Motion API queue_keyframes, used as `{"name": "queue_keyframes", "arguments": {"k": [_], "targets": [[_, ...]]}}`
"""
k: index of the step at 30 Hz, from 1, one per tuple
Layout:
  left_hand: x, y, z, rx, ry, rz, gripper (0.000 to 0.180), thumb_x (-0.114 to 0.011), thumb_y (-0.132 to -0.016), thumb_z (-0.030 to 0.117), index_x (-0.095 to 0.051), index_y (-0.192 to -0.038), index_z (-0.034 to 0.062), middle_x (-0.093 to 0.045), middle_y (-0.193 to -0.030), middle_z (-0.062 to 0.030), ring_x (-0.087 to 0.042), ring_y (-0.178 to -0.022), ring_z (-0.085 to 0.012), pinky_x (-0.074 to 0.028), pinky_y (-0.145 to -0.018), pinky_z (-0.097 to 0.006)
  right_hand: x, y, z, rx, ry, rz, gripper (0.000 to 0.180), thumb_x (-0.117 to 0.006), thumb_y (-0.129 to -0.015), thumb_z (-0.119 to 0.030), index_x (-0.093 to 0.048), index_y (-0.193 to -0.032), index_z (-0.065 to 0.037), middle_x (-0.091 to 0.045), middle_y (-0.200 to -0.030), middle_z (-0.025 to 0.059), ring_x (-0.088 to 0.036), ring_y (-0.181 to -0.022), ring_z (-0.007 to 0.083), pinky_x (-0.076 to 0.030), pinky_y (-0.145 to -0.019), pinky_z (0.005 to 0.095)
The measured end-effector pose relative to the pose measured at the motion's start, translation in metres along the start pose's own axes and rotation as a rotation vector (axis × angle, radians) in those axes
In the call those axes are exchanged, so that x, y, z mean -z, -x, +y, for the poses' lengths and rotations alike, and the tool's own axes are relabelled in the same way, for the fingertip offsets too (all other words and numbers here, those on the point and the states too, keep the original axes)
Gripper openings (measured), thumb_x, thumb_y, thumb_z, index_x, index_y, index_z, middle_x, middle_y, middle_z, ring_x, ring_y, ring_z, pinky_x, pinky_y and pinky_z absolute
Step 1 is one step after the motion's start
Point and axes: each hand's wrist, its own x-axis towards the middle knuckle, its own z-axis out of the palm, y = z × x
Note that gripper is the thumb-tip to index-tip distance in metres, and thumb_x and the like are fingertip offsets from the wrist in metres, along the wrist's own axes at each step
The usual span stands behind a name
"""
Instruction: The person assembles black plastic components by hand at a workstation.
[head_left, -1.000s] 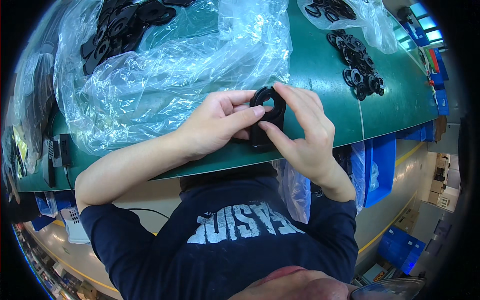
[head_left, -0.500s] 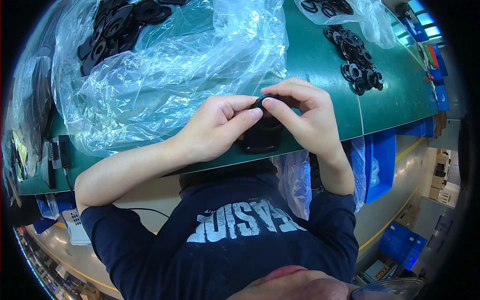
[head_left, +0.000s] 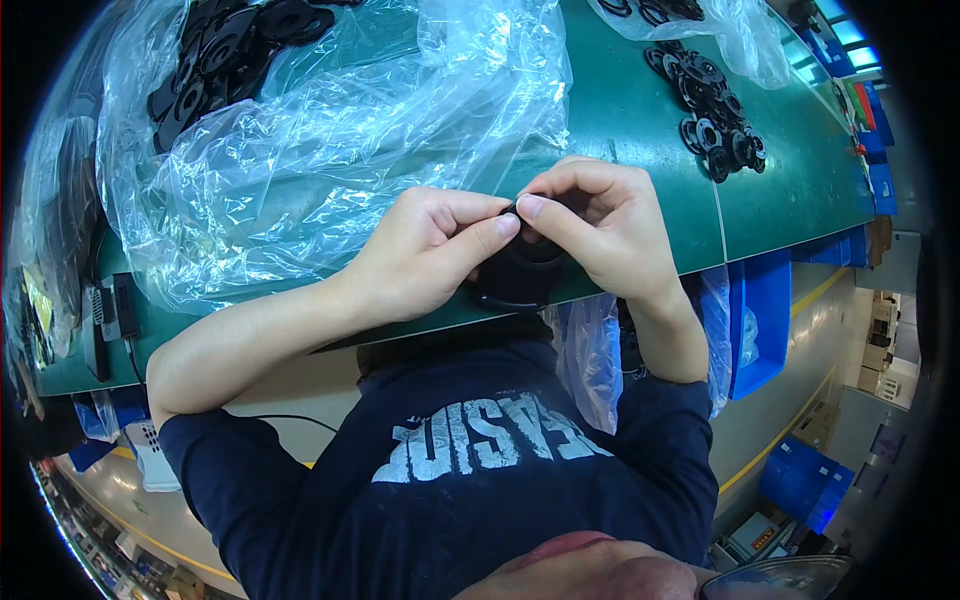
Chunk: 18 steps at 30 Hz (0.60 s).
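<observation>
Black part (head_left: 515, 270): a second ago raised between the hands with its round opening showing; now lower at the table's near edge, mostly hidden behind the fingers; opening out of sight
Left hand (head_left: 425, 255): then cupped beside the part; now thumb and forefinger pinch at its top, tips meeting the other hand's
Right hand (head_left: 600, 220): then spread around the part's right side; now curled over it, fingers bent down; shifted slightly left

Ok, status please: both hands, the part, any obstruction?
Left hand and right hand both pinch black round part at green table edge. Clear plastic bag lies beside, not blocking.
</observation>
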Motion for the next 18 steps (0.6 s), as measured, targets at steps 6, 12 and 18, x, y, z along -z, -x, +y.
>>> {"name": "queue_keyframes", "arguments": {"k": [6,12,18], "targets": [[0.000,-0.004,0.001,0.032,0.175,-0.009,0.025,-0.054,-0.091,0.012,-0.058,-0.110,-0.0041,-0.063,-0.079,-0.0019,-0.054,-0.070,-0.0033,-0.045,-0.063,-0.019,0.000,0.007,0.003,0.114,0.056,0.155,0.031,-0.073,-0.075,-0.009,-0.063,-0.102,0.003,-0.063,-0.088,0.0075,-0.058,-0.065,0.0080,-0.047,-0.058,0.0197],[-0.001,-0.005,0.003,0.013,0.312,-0.025,0.034,-0.058,-0.086,0.003,-0.051,-0.118,-0.0057,-0.066,-0.096,-0.0115,-0.061,-0.088,-0.0097,-0.049,-0.076,-0.021,-0.003,0.028,0.008,0.283,0.391,0.265,0.051,-0.078,-0.065,-0.004,-0.060,-0.112,0.003,-0.061,-0.096,0.0108,-0.055,-0.064,0.0102,-0.047,-0.054,0.0211],[0.001,-0.003,0.001,0.034,0.268,-0.010,0.032,-0.060,-0.085,0.002,-0.052,-0.115,-0.0053,-0.065,-0.097,-0.0098,-0.059,-0.086,-0.0077,-0.047,-0.075,-0.020,-0.013,0.033,0.007,0.404,0.570,0.301,0.050,-0.072,-0.067,0.006,-0.056,-0.114,0.004,-0.060,-0.099,0.0118,-0.056,-0.071,0.0090,-0.047,-0.057,0.0199]]}}
